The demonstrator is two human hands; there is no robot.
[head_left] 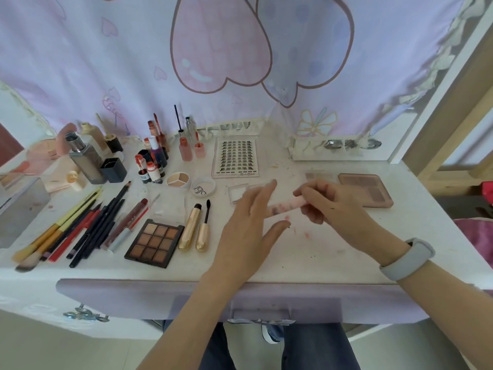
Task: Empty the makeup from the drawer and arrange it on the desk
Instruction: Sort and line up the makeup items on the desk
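My right hand [329, 202] grips one end of a long pink makeup tube [284, 206] above the middle of the white desk [320, 252]. My left hand [249, 222] hovers with fingers spread and straight over the tube's other end. Laid out on the desk are a brown eyeshadow palette [154, 243], two gold mascara pieces [196, 228], a row of pencils and brushes [80, 225], a lash tray [236, 158] and a pink palette [366, 189]. The lilac drawer [133, 297] front sits below the desk edge, closed as far as I can see.
Bottles, lipsticks and small jars [152, 158] crowd the back left. A grey box [21, 206] stands at the left edge. A heart-print curtain [213, 49] hangs behind. A white rack [333, 148] sits back right. Pink smears mark the desk near the tube.
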